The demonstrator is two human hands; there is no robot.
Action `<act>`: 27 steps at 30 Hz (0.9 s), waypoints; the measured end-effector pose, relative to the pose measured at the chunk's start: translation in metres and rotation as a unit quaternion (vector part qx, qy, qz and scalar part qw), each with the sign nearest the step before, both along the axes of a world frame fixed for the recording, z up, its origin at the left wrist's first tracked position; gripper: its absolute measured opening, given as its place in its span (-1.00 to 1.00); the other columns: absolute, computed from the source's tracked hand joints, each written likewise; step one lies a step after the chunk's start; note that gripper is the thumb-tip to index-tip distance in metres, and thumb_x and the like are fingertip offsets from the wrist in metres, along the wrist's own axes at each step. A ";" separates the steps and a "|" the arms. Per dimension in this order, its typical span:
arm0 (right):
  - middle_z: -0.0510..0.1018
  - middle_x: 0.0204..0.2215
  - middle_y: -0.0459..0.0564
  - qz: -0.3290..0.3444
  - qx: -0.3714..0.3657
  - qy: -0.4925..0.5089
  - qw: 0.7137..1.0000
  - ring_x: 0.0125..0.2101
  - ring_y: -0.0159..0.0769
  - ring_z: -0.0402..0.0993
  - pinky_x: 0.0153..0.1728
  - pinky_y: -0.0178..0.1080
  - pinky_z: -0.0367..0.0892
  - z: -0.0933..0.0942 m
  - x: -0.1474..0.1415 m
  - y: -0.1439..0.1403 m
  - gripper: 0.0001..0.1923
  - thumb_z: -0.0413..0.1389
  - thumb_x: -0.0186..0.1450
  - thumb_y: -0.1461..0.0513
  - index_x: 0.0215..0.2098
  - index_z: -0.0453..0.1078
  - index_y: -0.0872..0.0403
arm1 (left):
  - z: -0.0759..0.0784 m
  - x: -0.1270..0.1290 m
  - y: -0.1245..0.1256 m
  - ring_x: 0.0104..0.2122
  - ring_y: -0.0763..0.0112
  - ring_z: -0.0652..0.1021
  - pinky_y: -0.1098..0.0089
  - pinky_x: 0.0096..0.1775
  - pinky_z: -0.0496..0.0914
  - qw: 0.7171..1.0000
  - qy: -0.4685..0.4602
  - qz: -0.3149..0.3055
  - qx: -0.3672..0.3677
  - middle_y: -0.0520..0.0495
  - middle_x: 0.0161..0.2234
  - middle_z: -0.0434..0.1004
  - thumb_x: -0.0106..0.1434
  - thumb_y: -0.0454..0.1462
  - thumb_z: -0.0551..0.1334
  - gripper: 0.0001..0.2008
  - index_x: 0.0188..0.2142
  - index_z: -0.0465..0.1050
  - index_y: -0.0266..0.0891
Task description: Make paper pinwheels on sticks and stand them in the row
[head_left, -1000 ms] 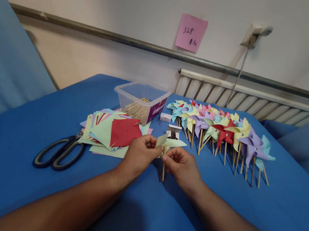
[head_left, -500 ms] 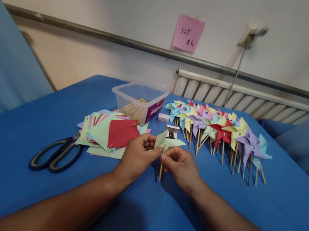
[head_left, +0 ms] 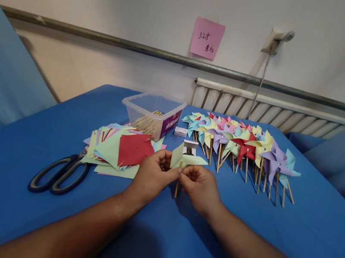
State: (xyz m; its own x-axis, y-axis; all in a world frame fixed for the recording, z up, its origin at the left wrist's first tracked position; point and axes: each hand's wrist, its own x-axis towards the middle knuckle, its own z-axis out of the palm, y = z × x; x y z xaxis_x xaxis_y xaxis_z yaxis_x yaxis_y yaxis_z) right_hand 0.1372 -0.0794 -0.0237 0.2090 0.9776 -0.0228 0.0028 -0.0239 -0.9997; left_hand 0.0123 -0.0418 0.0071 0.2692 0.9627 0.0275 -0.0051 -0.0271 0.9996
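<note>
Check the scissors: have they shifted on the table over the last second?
No. The scissors keep their place against the paper stack, blades tucked under its left edge; their drift in the picture comes from the head camera moving.

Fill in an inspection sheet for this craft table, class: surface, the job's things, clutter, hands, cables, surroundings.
Surface: table under a blue cloth.
Job's things: pale green paper piece on a wooden stick, held above the cloth.
Clutter: stack of coloured paper squares; scissors lying beside it; clear plastic box with sticks inside; finished pinwheels in rows; a small white box.
Hands: left hand and right hand both pinch the paper and stick.
Cables: one hangs from a wall socket.
Surroundings: pink note on the wall, metal rail, radiator.
</note>
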 end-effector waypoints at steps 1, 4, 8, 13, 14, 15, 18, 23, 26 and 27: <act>0.39 -0.70 -0.18 -0.001 0.001 -0.006 1.000 -0.68 -0.49 0.23 -0.63 -0.38 0.15 -0.001 0.000 0.000 -0.84 0.19 0.05 0.18 -0.56 0.33 0.09 | -0.001 0.000 0.000 -0.38 0.36 0.55 0.39 -0.28 0.40 1.000 0.002 -0.005 0.001 -0.02 -0.43 0.56 -0.09 -0.30 0.38 -0.75 -0.36 0.44 -0.26; 0.42 -0.64 -0.15 0.007 0.004 -0.004 1.000 -0.64 -0.46 0.27 -0.58 -0.35 0.21 -0.001 -0.001 -0.002 -0.87 0.19 0.05 0.20 -0.51 0.35 0.09 | -0.002 -0.002 0.001 -0.39 0.36 0.55 0.39 -0.30 0.40 1.000 0.004 -0.010 -0.002 -0.03 -0.42 0.57 -0.08 -0.30 0.38 -0.76 -0.37 0.43 -0.26; 0.44 -0.59 -0.13 -0.037 0.029 0.015 0.999 -0.58 -0.42 0.30 -0.54 -0.34 0.23 0.008 0.004 -0.003 -0.79 0.24 0.00 0.21 -0.40 0.37 0.08 | 0.002 -0.002 0.002 -0.40 0.36 0.56 0.39 -0.30 0.41 1.000 0.001 0.007 -0.008 -0.04 -0.42 0.57 -0.09 -0.28 0.39 -0.73 -0.36 0.43 -0.28; 0.56 -0.34 0.00 -0.041 0.072 0.039 0.996 -0.35 -0.26 0.45 -0.32 -0.24 0.35 0.017 0.015 -0.001 -0.60 0.28 0.03 0.15 -0.16 0.40 0.05 | 0.006 -0.001 -0.001 -0.41 0.36 0.56 0.38 -0.31 0.41 0.999 -0.009 0.001 -0.031 -0.04 -0.43 0.58 -0.13 -0.25 0.42 -0.69 -0.36 0.43 -0.27; 0.57 -0.33 0.00 -0.023 0.073 0.043 0.996 -0.34 -0.26 0.46 -0.30 -0.23 0.36 0.017 0.016 0.001 -0.60 0.28 0.03 0.14 -0.17 0.42 0.06 | 0.007 0.000 -0.002 -0.42 0.36 0.55 0.39 -0.32 0.41 0.999 -0.008 -0.004 -0.035 -0.03 -0.45 0.57 -0.14 -0.25 0.42 -0.69 -0.37 0.43 -0.27; 0.57 -0.35 0.00 -0.009 0.071 0.047 0.996 -0.36 -0.27 0.45 -0.29 -0.22 0.35 0.017 0.016 0.002 -0.63 0.29 0.03 0.13 -0.20 0.44 0.08 | 0.007 0.000 -0.002 -0.42 0.36 0.55 0.40 -0.33 0.40 0.999 -0.006 -0.009 -0.038 -0.02 -0.46 0.56 -0.14 -0.25 0.42 -0.69 -0.38 0.43 -0.27; 0.54 -0.47 -0.07 0.002 0.053 0.060 0.997 -0.46 -0.34 0.40 -0.36 -0.27 0.32 0.014 0.016 0.005 -0.71 0.30 -0.01 0.13 -0.35 0.47 0.11 | 0.007 0.001 -0.003 -0.44 0.39 0.54 0.42 -0.35 0.39 0.999 -0.005 -0.020 -0.043 0.01 -0.48 0.55 -0.17 -0.27 0.43 -0.69 -0.40 0.41 -0.26; 0.42 -0.60 -0.18 -0.003 0.042 0.050 0.998 -0.57 -0.45 0.25 -0.49 -0.34 0.18 0.014 0.015 0.004 -0.78 0.28 0.00 0.15 -0.45 0.44 0.12 | 0.006 0.000 -0.003 -0.46 0.43 0.53 0.44 -0.38 0.38 0.998 0.003 -0.033 -0.046 0.01 -0.48 0.55 -0.12 -0.30 0.40 -0.71 -0.39 0.38 -0.26; 0.33 -0.65 -0.22 -0.002 0.041 0.039 0.998 -0.61 -0.49 0.16 -0.55 -0.36 0.10 0.016 0.015 0.003 -0.78 0.28 0.00 0.15 -0.51 0.39 0.11 | 0.007 -0.001 -0.004 -0.47 0.43 0.53 0.44 -0.39 0.37 0.998 0.009 -0.033 -0.053 0.02 -0.48 0.55 -0.11 -0.30 0.39 -0.71 -0.39 0.36 -0.26; 0.31 -0.66 -0.23 -0.001 0.040 0.039 0.998 -0.61 -0.49 0.14 -0.56 -0.37 0.09 0.017 0.015 0.003 -0.77 0.28 0.00 0.14 -0.53 0.37 0.11 | 0.007 -0.001 -0.004 -0.47 0.43 0.52 0.44 -0.39 0.37 0.998 0.011 -0.033 -0.054 0.02 -0.48 0.55 -0.12 -0.30 0.39 -0.70 -0.39 0.36 -0.26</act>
State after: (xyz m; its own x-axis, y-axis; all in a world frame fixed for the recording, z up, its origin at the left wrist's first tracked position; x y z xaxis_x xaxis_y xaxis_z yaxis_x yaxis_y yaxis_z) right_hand 0.1519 -0.0769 -0.0065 0.2115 0.9766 0.0391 -0.0745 0.0560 -0.9956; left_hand 0.0117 -0.0460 0.0141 0.3307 0.9401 -0.0826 0.0182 0.0811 0.9965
